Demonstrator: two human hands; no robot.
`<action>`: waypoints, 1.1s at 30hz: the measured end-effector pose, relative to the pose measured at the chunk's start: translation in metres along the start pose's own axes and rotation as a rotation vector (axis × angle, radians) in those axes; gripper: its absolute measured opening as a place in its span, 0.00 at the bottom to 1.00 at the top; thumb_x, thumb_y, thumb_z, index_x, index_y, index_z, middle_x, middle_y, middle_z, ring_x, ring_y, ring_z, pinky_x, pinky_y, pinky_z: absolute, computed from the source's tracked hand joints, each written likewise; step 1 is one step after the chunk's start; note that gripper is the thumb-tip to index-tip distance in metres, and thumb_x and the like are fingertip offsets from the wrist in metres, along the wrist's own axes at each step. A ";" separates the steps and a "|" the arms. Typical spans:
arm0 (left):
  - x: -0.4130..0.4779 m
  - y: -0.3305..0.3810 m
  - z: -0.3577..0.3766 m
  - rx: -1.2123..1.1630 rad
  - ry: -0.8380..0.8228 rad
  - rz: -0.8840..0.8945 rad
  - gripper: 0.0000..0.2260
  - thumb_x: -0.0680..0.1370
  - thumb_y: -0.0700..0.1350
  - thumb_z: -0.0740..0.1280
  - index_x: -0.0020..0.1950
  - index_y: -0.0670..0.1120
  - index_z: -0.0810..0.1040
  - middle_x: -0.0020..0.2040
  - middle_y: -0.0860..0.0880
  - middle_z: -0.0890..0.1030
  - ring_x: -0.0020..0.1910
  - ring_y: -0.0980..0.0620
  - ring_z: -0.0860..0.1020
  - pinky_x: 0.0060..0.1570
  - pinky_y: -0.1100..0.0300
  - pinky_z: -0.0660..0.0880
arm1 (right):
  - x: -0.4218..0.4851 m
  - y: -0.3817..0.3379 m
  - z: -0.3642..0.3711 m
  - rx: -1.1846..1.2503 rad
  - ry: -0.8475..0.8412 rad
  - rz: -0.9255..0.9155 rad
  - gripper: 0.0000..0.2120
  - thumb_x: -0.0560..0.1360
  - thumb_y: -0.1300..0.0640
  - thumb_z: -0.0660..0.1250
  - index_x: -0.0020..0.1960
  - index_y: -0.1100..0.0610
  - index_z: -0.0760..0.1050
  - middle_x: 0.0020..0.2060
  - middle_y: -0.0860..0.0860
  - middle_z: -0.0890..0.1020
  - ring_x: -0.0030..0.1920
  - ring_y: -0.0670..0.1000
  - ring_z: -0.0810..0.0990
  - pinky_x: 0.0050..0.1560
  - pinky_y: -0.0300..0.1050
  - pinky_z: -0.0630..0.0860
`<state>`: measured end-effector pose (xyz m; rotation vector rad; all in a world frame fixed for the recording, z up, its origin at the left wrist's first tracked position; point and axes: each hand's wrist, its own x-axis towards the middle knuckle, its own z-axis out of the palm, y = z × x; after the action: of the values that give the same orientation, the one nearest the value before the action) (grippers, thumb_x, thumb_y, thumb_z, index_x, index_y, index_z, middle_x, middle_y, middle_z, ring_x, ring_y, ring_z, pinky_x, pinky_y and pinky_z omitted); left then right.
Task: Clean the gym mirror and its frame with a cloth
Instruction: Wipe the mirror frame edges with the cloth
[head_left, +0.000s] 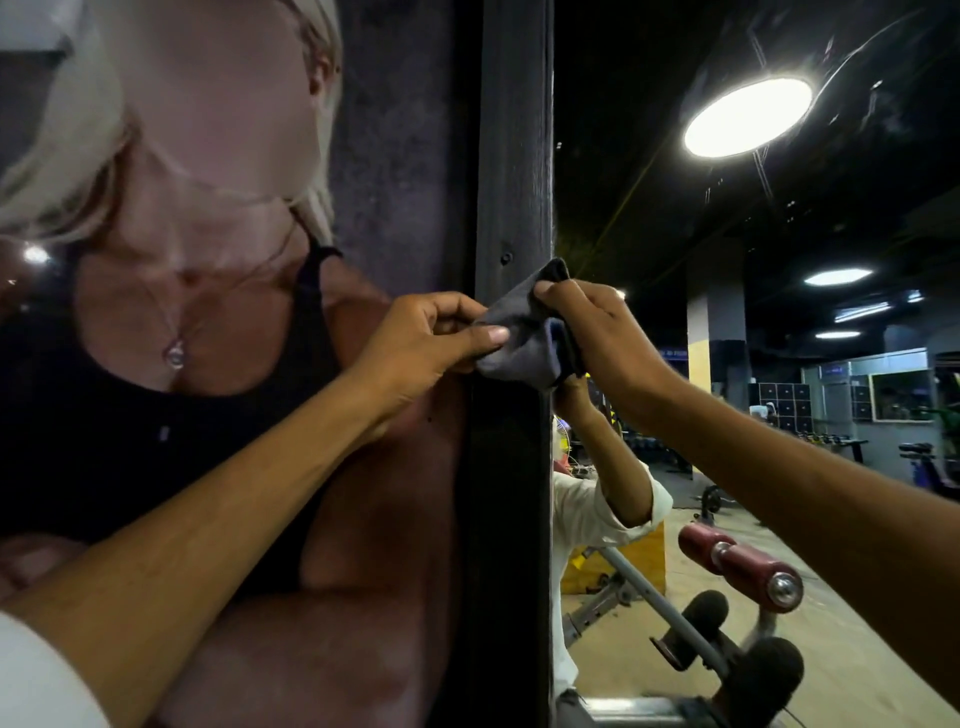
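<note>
Head cam: the grey cloth (524, 332) is bunched up against the dark frame (511, 156), right at the mirror (727, 312) edge. My left hand (421, 338) pinches its left side, and my right hand (597, 322) grips the other. There's a big poster (182, 260) left of the frame, and a bench (675, 613) reflected in the glass.

A gym: wall mirror (753, 218) reflecting a bench (644, 584) with padded rollers (740, 564), a dumbbell rack (831, 440), an exercise bike (930, 465); fitness poster (208, 322) beside it.
</note>
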<state>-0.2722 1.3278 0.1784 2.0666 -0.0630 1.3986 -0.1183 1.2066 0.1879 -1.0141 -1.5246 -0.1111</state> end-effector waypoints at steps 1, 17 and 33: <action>0.000 -0.002 0.001 0.008 0.021 0.003 0.04 0.79 0.36 0.73 0.54 0.38 0.82 0.46 0.40 0.84 0.42 0.52 0.82 0.45 0.63 0.80 | -0.004 -0.003 -0.001 0.035 -0.054 0.044 0.16 0.84 0.48 0.65 0.52 0.62 0.79 0.42 0.58 0.83 0.40 0.51 0.83 0.39 0.44 0.81; 0.005 -0.045 0.008 1.439 -0.151 0.247 0.57 0.71 0.77 0.54 0.87 0.42 0.41 0.87 0.42 0.39 0.86 0.45 0.41 0.84 0.44 0.42 | 0.065 -0.026 -0.014 -1.213 0.248 -0.563 0.19 0.79 0.60 0.70 0.70 0.56 0.75 0.61 0.55 0.82 0.61 0.59 0.81 0.64 0.56 0.75; -0.115 -0.101 0.053 1.531 -0.121 0.222 0.67 0.62 0.77 0.72 0.85 0.35 0.55 0.85 0.33 0.52 0.85 0.37 0.54 0.82 0.38 0.58 | -0.020 0.045 0.000 -1.173 0.001 -0.662 0.28 0.76 0.62 0.73 0.76 0.58 0.74 0.75 0.57 0.75 0.76 0.59 0.73 0.74 0.51 0.67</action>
<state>-0.2412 1.3464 0.0206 3.3861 1.0673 1.6163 -0.0922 1.2236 0.1502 -1.3006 -1.7235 -1.6094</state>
